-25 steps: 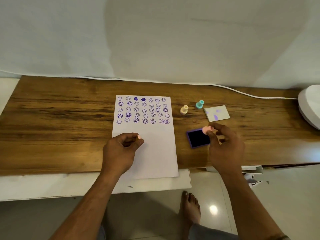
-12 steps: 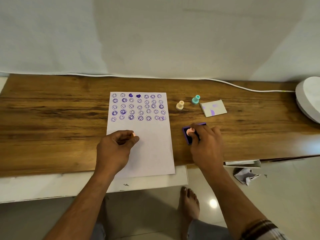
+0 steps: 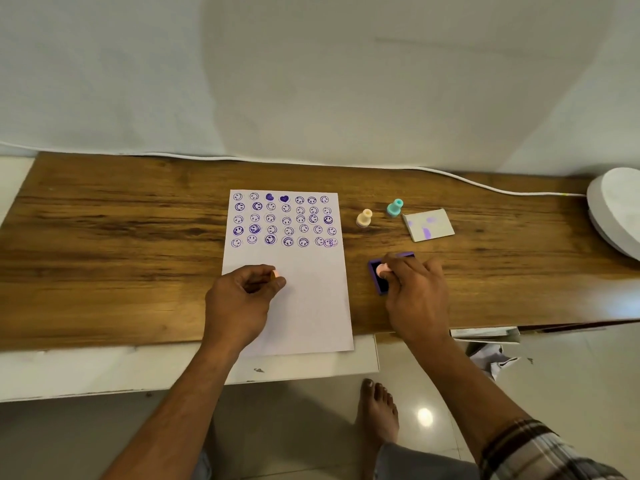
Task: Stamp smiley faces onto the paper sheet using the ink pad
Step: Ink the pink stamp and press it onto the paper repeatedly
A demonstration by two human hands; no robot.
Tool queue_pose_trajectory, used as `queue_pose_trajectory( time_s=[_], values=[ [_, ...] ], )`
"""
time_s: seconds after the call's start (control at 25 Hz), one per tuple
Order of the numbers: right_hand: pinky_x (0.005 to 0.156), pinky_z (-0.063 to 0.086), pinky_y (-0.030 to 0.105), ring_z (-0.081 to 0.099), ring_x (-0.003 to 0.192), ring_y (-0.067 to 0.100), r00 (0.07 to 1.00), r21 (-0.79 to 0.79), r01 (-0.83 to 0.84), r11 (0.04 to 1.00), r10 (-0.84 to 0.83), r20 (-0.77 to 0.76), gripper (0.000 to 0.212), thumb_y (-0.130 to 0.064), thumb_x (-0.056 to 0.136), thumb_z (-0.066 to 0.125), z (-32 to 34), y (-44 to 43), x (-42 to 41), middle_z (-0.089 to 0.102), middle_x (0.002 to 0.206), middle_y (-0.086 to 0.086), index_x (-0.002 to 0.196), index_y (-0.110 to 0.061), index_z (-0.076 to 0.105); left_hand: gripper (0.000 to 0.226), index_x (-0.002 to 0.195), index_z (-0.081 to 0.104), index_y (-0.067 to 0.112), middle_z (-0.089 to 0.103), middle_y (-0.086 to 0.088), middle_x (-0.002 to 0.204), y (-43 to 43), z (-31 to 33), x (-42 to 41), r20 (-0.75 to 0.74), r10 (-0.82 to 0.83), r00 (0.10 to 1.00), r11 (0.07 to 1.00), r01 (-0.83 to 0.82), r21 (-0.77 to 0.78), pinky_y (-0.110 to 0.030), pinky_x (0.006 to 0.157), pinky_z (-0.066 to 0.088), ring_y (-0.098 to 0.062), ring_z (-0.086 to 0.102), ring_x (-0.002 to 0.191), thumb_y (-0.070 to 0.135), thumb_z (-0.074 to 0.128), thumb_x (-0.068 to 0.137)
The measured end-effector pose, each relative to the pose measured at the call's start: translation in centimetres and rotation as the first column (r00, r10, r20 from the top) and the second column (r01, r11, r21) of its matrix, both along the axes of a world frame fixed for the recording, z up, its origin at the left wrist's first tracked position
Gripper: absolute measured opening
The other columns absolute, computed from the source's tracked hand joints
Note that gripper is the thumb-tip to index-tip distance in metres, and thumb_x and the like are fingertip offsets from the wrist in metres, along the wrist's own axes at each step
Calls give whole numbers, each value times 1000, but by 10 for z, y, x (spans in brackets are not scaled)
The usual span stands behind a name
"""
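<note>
On the worktop (image 3: 104,258) we find the paper sheet (image 3: 304,306) lying flat, its far third filled with five rows of purple prints and its near portion blank. Our right hand (image 3: 415,299) grasps a pink stamp (image 3: 382,270) and presses it onto the dark ink pad (image 3: 377,278), which sits just beside the sheet's right edge. Our left hand (image 3: 242,299) rests on the sheet's left side, curled around a second small stamp (image 3: 276,274), only its tip visible.

We judge the step in hand to be inking. To do it well, we should keep the stamp upright, press evenly, then lift straight off; several existing prints look doubled or faint, which suggests uneven loading or a slide on contact.

The sheet's near edge overhangs the wooden worktop edge, so prints placed low would want firm backing; the left hand should hold the sheet down. Open room lies directly below the last row. A cream stamp (image 3: 364,218), a teal stamp (image 3: 394,207) and a smudged white card (image 3: 428,225) stand well clear beyond the pad.
</note>
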State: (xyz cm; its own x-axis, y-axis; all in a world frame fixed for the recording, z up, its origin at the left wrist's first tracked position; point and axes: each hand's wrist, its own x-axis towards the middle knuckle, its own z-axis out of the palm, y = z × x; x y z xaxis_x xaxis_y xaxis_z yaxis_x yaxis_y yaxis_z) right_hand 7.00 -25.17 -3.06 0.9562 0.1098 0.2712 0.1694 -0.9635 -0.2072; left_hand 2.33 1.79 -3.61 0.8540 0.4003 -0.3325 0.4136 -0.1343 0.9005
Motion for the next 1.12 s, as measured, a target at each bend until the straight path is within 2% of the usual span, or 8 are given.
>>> queue_pose_trajectory(
  time_s=[0.16, 0.36, 0.48, 0.56, 0.68, 0.8, 0.96, 1.12],
  values=[
    [72, 45, 37, 53, 91, 30, 997, -9, 56, 998, -56, -60, 30, -13, 91, 72, -5, 8, -2, 76, 110, 10, 120, -11, 72, 22, 101, 79, 25, 77, 14, 90, -1, 0, 0, 1, -7, 1000, 1000, 7, 10, -13, 76, 49, 10, 69, 80, 24, 85, 80],
    [75, 52, 42, 62, 90, 35, 969, -97, -247, 964, 247, -14, 34, -1, 80, 83, 10, -16, 8, 77, 106, 14, 113, -3, 75, 23, 102, 80, 22, 77, 14, 89, 0, 1, -1, 8, -13, 1000, 1000, 13, 16, -7, 71, 48, 10, 69, 79, 22, 86, 79],
    [75, 50, 39, 62, 92, 35, 985, -81, -171, 982, 168, -35, 31, -4, 82, 83, 10, -12, 9, 77, 105, 13, 112, -6, 75, 23, 102, 80, 22, 77, 14, 87, 0, 0, 0, 6, -15, 1000, 1000, 15, 17, -2, 67, 47, 10, 69, 79, 22, 86, 79],
    [77, 50, 39, 61, 95, 34, 993, -73, -87, 994, 81, -81, 30, -7, 85, 81, 9, -5, 4, 77, 107, 13, 114, -8, 74, 24, 102, 80, 21, 77, 14, 87, 0, 1, 0, 3, -13, 1000, 1000, 12, 13, -4, 68, 47, 9, 69, 80, 23, 86, 79],
    [77, 50, 40, 58, 98, 28, 998, 61, -21, 998, 24, -50, 25, -14, 91, 76, 15, 6, 2, 76, 108, 8, 115, -11, 73, 24, 102, 80, 21, 77, 13, 87, 1, 1, 0, 1, -22, 1000, 1000, 22, 7, -2, 67, 46, 10, 69, 80, 23, 86, 79],
    [80, 48, 39, 57, 97, 24, 991, 198, -128, 972, 119, 55, 17, -14, 95, 71, 27, 37, 15, 75, 105, 3, 112, -14, 73, 24, 102, 80, 21, 77, 14, 86, 2, 1, 1, -1, -18, 1000, 1000, 18, 5, -1, 67, 46, 10, 69, 79, 22, 86, 79],
    [82, 38, 33, 62, 90, 29, 972, 98, -224, 970, 215, 93, 17, -2, 88, 75, 30, 75, 41, 79, 100, 8, 104, -7, 77, 23, 101, 80, 21, 76, 15, 86, 2, 1, 0, 2, -14, 1000, 1000, 14, 9, 0, 66, 45, 12, 68, 77, 21, 86, 79],
    [87, 39, 33, 58, 99, 25, 969, 67, -247, 967, 248, -11, 25, -5, 90, 74, 24, 87, 42, 78, 108, 6, 115, -11, 76, 25, 104, 79, 21, 74, 16, 89, 1, 6, 0, 0, -16, 1000, 1000, 16, 3, -6, 73, 49, 3, 71, 81, 22, 86, 79]
  ],
)
